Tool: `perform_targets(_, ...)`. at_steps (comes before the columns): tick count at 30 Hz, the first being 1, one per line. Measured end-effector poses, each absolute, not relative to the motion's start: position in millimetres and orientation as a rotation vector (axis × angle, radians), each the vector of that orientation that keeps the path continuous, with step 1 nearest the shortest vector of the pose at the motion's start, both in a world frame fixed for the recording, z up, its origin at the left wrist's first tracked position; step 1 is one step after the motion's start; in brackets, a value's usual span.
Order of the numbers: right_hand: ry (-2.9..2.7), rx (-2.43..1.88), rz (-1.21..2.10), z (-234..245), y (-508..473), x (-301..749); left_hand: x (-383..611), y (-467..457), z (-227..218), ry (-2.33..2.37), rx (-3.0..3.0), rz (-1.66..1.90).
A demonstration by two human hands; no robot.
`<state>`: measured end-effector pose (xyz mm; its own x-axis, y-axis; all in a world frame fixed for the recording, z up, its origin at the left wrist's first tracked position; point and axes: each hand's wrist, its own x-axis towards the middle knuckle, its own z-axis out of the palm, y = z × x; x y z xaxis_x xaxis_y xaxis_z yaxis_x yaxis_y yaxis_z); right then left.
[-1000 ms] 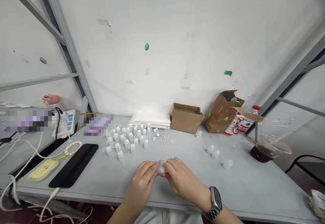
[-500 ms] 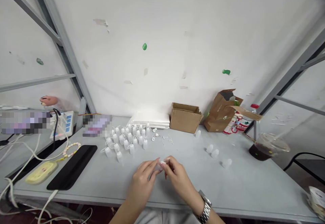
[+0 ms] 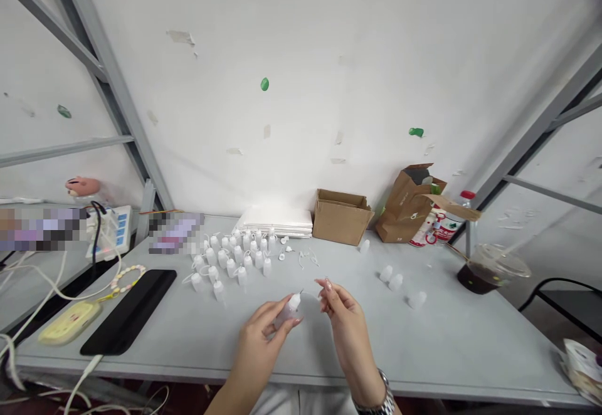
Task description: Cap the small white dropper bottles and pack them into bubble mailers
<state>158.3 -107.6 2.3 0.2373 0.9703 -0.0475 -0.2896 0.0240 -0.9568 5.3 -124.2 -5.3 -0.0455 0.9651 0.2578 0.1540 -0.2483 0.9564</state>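
Observation:
My left hand (image 3: 261, 338) is closed around a small white squeeze bottle (image 3: 293, 304), held tilted above the table. A thin dark needle tip sticks up from its top. To its right, my right hand (image 3: 347, 320) has thumb and fingertips pinched together. A faint, thin white strap (image 3: 310, 294) runs from the bottle's neck to these fingertips; whatever small piece sits at its end is hidden. Beyond my left hand stands a group of similar bottles (image 3: 231, 268), several with looped straps. A few bottles without visible straps (image 3: 396, 282) lie or stand on the right.
Small white caps (image 3: 282, 256) and loose strips (image 3: 309, 256) lie behind my hands. A cardboard box (image 3: 342, 217), white stack (image 3: 275, 222) and paper bag (image 3: 405, 205) line the wall. A drink cup (image 3: 491, 269) is at right; a black pad (image 3: 129, 311) and cables are at left.
My hands have moved apart. My right hand has drawn away to the right from the bottle, whose needle tip now shows. The bottle remains in my left hand.

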Motion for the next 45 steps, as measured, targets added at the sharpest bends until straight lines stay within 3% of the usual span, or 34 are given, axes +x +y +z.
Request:
perform_targets(8, -0.686, -1.111, 1.274, -3, -115, 154, 4, -125, -8, 1.249, 1.527, 1.370)
perform_targets(45, -0.927, -1.176, 1.141, 4, -119, 147, 4, -126, -19, 1.306, 1.804, 1.195)
